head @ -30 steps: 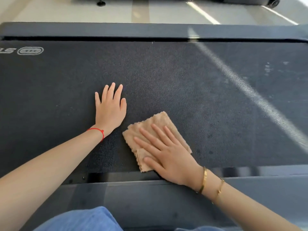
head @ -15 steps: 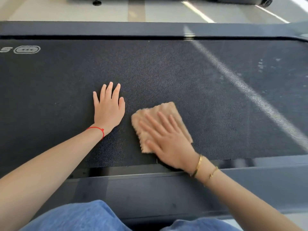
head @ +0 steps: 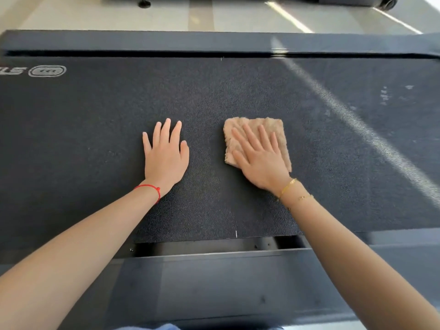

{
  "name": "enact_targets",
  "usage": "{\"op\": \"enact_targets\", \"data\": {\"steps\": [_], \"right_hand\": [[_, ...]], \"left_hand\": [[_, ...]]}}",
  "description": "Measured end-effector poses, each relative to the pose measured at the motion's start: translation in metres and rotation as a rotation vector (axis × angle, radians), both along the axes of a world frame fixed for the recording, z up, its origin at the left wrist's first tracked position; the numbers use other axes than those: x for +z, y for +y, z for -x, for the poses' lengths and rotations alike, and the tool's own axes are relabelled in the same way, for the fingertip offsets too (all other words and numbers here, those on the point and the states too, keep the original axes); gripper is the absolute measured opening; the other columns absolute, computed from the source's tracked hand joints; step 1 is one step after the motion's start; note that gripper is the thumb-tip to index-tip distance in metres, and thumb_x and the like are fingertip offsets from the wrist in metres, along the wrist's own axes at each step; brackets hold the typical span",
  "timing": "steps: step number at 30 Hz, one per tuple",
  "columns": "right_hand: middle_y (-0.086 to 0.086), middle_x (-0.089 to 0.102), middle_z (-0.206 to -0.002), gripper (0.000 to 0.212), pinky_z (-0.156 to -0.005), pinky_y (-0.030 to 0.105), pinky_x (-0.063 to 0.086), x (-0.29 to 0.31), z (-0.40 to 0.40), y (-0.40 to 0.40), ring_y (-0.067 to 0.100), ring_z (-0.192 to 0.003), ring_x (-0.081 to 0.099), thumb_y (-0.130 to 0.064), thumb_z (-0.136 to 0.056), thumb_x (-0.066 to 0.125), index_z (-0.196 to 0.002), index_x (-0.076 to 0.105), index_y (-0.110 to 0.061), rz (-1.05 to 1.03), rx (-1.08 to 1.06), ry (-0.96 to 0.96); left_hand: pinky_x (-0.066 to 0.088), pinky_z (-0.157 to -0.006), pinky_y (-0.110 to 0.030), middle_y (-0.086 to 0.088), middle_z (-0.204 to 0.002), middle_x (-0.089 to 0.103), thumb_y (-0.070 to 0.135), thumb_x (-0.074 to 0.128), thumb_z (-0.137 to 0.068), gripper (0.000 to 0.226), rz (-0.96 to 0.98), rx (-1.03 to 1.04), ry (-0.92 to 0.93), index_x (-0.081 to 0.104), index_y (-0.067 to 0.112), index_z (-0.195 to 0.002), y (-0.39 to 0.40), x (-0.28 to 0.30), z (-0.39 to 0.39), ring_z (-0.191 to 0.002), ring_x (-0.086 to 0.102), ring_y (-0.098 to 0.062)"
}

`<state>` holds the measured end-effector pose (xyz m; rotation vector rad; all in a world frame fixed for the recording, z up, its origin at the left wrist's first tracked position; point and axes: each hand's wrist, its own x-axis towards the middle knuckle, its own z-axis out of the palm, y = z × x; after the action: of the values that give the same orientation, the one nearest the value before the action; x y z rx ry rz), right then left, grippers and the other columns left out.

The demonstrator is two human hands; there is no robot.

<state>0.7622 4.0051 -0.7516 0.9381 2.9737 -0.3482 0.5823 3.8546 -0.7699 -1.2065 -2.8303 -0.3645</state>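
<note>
Right hand (head: 262,158) presses flat, fingers spread toward 11 o'clock, on the folded beige terry cloth (head: 281,139). The cloth is near-square with no clear long axis, its edges square to the black textured treadmill belt (head: 238,91). Left hand (head: 165,158), at the cloth's 9 o'clock, lies flat, fingers loosely spread toward 12.

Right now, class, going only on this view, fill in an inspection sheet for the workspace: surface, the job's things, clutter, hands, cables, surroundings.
Surface: dark textured treadmill belt; pale smudges at far right; a streak of sunlight runs across it.
Job's things: beige cloth lying flat on the belt, right of centre.
Clutter: nothing seen.
Hands: left hand flat on the bare belt, fingers straight, apart from the cloth; right hand flat on the cloth, fingers spread, pressing it down.
Cables: nothing seen.
Surroundings: dark side rails along the near and far edges of the belt; pale floor beyond; a dark object at the top edge, too cropped to name.
</note>
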Motion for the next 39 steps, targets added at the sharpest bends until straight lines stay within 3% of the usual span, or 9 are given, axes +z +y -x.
{"op": "enact_targets", "data": {"steps": [4,7,12,15,17,20,24,31,39], "right_hand": [[-0.014,-0.001,-0.165,0.056,-0.122,0.047,-0.007,0.002,-0.034,-0.06,0.027,-0.153,-0.006,-0.05,-0.103,0.024,-0.156,0.008,-0.04,-0.03,0.229,-0.012],[-0.016,0.002,-0.164,0.056,-0.123,0.044,-0.003,0.004,-0.072,-0.081,0.022,-0.153,-0.005,-0.053,-0.103,0.023,-0.156,0.009,-0.041,-0.012,0.251,-0.001],[-0.019,0.002,-0.163,0.057,-0.124,0.042,0.001,0.008,-0.133,-0.037,0.019,-0.153,0.0,-0.057,-0.1,0.019,-0.154,0.006,-0.045,-0.04,-0.011,-0.036],[-0.022,-0.006,-0.161,0.052,-0.123,0.04,-0.006,0.012,-0.138,0.011,0.021,-0.153,-0.005,-0.055,-0.102,0.016,-0.15,-0.003,-0.05,0.007,-0.289,-0.071],[-0.022,-0.01,-0.161,0.056,-0.122,0.043,-0.009,0.012,-0.13,0.016,0.022,-0.152,-0.011,-0.055,-0.1,0.016,-0.151,-0.006,-0.05,0.037,-0.366,-0.085],[-0.023,-0.017,-0.16,0.056,-0.12,0.04,-0.017,0.01,-0.121,-0.015,0.022,-0.151,-0.016,-0.055,-0.1,0.014,-0.15,-0.01,-0.05,0.013,-0.189,-0.114],[-0.023,-0.012,-0.162,0.056,-0.12,0.036,-0.015,0.013,-0.131,-0.029,0.014,-0.15,-0.019,-0.059,-0.1,0.011,-0.153,-0.005,-0.048,0.033,0.062,-0.099],[-0.021,0.0,-0.163,0.055,-0.123,0.037,-0.006,0.014,-0.137,0.048,0.015,-0.152,-0.006,-0.055,-0.101,0.019,-0.154,0.008,-0.045,-0.03,-0.01,-0.039],[-0.015,-0.009,-0.164,0.055,-0.122,0.041,-0.011,0.008,-0.071,0.186,0.02,-0.152,-0.012,-0.053,-0.104,0.015,-0.155,0.0,-0.042,0.035,-0.208,-0.07]], "left_hand": [[0.005,-0.12,-0.06,-0.008,-0.164,0.016,0.029,0.031,-0.104,0.055,0.008,0.025,-0.035,0.021,0.019,-0.157,0.006,0.001,-0.003,-0.152,0.008,-0.028],[0.003,-0.119,-0.063,-0.008,-0.164,0.018,0.028,0.032,-0.103,0.054,-0.034,-0.001,-0.068,0.022,0.019,-0.156,0.021,0.007,-0.017,-0.152,0.007,-0.029],[0.001,-0.119,-0.063,-0.006,-0.164,0.016,0.03,0.031,-0.103,0.055,-0.041,-0.151,-0.095,0.019,0.02,-0.157,0.054,0.011,-0.052,-0.153,0.007,-0.026],[0.0,-0.119,-0.064,-0.006,-0.165,0.013,0.032,0.028,-0.104,0.056,-0.011,-0.198,-0.124,0.016,0.02,-0.157,0.068,0.011,-0.066,-0.153,0.004,-0.026],[-0.001,-0.118,-0.065,-0.005,-0.166,0.011,0.032,0.028,-0.104,0.057,0.008,-0.199,-0.15,0.015,0.02,-0.158,0.075,0.012,-0.073,-0.153,0.002,-0.026],[-0.001,-0.117,-0.067,-0.006,-0.166,0.011,0.031,0.03,-0.104,0.057,0.019,-0.181,-0.139,0.015,0.02,-0.158,0.084,0.015,-0.076,-0.153,0.002,-0.027],[-0.001,-0.117,-0.067,-0.007,-0.166,0.012,0.029,0.03,-0.103,0.057,-0.005,-0.165,-0.156,0.017,0.019,-0.157,0.1,0.018,-0.077,-0.153,0.002,-0.028],[-0.001,-0.116,-0.067,-0.007,-0.166,0.01,0.031,0.028,-0.104,0.056,-0.003,-0.156,-0.124,0.017,0.019,-0.157,0.128,0.017,-0.08,-0.153,0.002,-0.03],[-0.001,-0.117,-0.066,-0.007,-0.166,0.007,0.035,0.023,-0.104,0.057,0.053,-0.134,-0.07,0.012,0.021,-0.158,0.161,0.011,-0.085,-0.153,0.001,-0.029]]}}
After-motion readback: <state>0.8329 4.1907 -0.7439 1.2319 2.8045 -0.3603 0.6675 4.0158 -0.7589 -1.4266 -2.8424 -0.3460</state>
